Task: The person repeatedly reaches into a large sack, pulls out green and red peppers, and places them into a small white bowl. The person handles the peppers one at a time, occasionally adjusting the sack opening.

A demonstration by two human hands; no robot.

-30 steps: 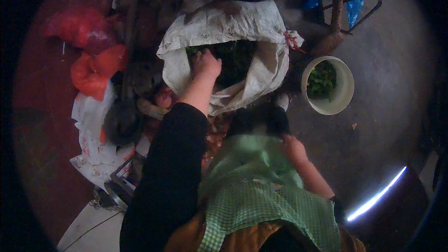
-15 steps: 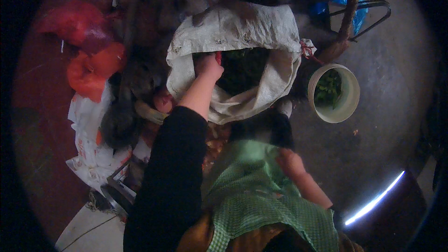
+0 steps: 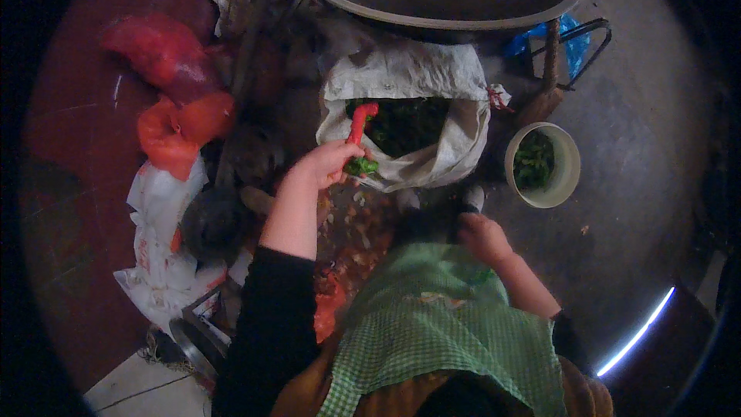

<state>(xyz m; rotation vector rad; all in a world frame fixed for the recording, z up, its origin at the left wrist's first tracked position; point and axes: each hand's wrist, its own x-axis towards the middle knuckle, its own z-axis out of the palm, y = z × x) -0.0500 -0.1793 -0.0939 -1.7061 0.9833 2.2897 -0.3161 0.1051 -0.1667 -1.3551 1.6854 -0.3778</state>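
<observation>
My left hand point(image 3: 333, 164) is closed around a long bright red thing point(image 3: 359, 123) with a bent tip; its kind is unclear. Bright green leafy bits point(image 3: 360, 166) show at the lower side of the same fist. The hand is at the near left rim of a white woven sack point(image 3: 409, 73), its mouth rolled wide, dark green leaves point(image 3: 409, 127) inside. Over the right side of my green checked apron point(image 3: 432, 324), my right hand point(image 3: 486, 239) is curled; whatever its fingers hold, if anything, is hidden. A pale bucket point(image 3: 570, 174) right of the sack contains green leaves point(image 3: 534, 161).
Beyond the sack stands a large metal basin point(image 3: 448, 25), with a wooden leg point(image 3: 551, 54) and blue plastic point(image 3: 575, 54) below it. Red bags point(image 3: 158, 54), an orange bag point(image 3: 185, 131) and white bags point(image 3: 166, 216) lie at left. Scraps point(image 3: 355, 232) litter the floor by my feet.
My left hand has come out of the sack toward me, carrying the red thing and green bits. The view has shifted, showing more of the basin. My right hand stays near the apron.
</observation>
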